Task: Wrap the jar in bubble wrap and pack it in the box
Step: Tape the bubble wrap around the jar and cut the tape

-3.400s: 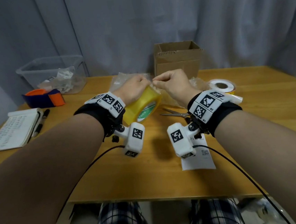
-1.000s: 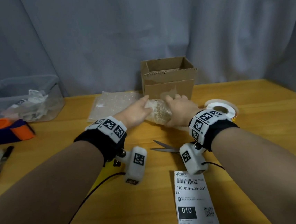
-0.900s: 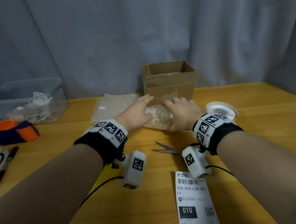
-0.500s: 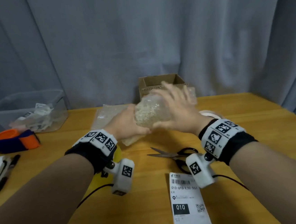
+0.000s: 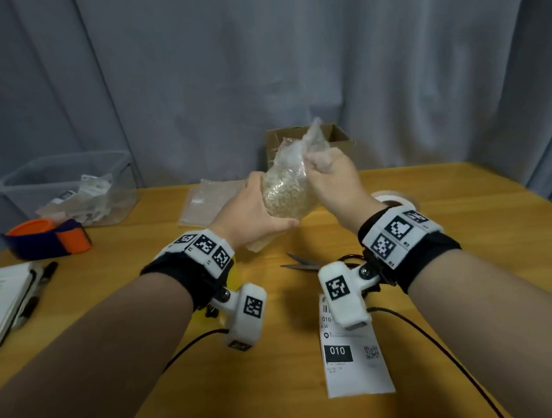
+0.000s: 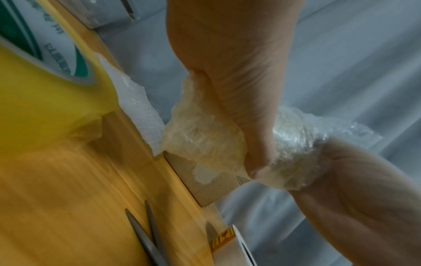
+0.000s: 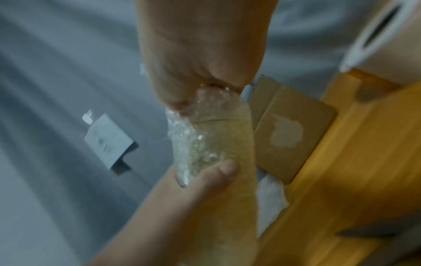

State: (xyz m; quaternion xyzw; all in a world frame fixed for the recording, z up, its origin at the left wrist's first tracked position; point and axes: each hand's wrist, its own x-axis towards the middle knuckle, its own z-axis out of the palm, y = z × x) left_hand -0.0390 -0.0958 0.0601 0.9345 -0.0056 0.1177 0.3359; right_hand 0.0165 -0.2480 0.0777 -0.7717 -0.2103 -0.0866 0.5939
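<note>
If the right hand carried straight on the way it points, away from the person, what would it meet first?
Probably the open cardboard box directly behind the right hand, which grips the top of the wrapped jar. The gap between them is unclear.

The wrapped jar [image 5: 285, 187] is now sitting upright in the air instead of lying on the table [image 5: 471, 223]; the left hand [image 5: 254, 211] is cupping its base. The right hand [image 5: 332, 176] is now pinching the loose wrap at its top.

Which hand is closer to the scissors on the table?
Right. The right hand is held up above and just behind the scissors; the left hand is further to their left, holding the wrapped jar.
</note>
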